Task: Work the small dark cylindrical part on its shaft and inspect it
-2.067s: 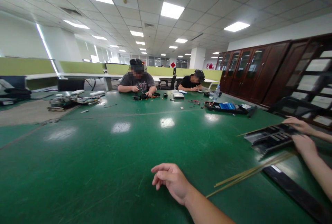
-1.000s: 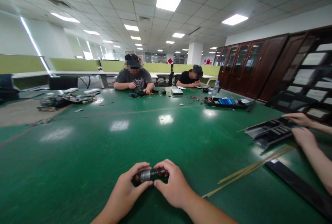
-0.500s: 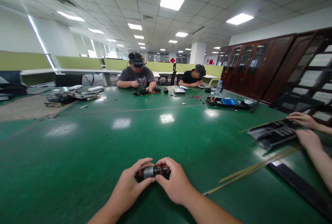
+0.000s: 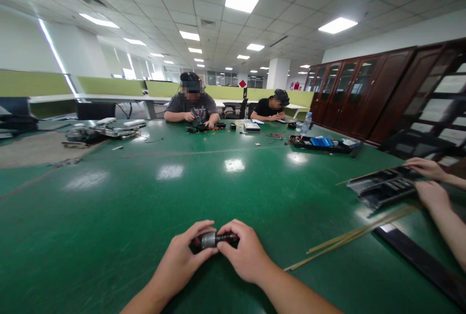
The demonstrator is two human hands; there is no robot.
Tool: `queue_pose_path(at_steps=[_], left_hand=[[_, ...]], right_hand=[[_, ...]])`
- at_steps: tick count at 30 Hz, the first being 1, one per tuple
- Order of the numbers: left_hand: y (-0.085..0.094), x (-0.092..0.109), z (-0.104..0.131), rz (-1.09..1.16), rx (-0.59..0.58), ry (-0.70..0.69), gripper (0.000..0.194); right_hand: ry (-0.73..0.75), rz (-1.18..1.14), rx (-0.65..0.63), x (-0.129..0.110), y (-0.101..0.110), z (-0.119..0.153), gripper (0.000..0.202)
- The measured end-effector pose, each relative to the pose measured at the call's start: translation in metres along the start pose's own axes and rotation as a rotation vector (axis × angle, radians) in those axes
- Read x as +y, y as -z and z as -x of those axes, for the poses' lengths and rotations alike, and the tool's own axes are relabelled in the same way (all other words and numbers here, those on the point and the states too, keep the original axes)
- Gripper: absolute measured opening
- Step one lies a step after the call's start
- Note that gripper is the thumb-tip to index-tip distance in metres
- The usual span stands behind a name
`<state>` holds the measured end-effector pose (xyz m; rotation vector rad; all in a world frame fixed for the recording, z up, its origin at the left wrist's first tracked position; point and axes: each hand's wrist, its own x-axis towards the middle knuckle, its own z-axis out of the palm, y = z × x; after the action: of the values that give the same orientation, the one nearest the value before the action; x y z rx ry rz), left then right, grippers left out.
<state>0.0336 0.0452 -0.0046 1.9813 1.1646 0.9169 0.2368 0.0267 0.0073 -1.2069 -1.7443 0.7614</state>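
A: A small metal cylinder (image 4: 213, 239) is pinched between left hand (image 4: 182, 260) and right hand (image 4: 245, 256), both closed on it, low over the green table (image 4: 145, 207).

B: Slip risk noted: the glossy top could let it roll toward the thin rods (image 4: 349, 241). A co-worker's hands (image 4: 429, 180) are seen at far right; ceiling panels lit.

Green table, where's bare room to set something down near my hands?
Bare green table lies left of your left hand and ahead of the small motor. Right of your right hand, thin sticks and a co-worker's tray crowd it.
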Motion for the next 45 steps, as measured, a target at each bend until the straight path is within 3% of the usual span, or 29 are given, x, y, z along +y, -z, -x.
queue_pose_path(at_steps=[45], left_hand=[[0.0021,0.0059,0.0020,-0.086,0.045,-0.005,0.042]], right_hand=[[-0.027,-0.015,0.008,-0.0024,0.0021,0.0001,0.013]])
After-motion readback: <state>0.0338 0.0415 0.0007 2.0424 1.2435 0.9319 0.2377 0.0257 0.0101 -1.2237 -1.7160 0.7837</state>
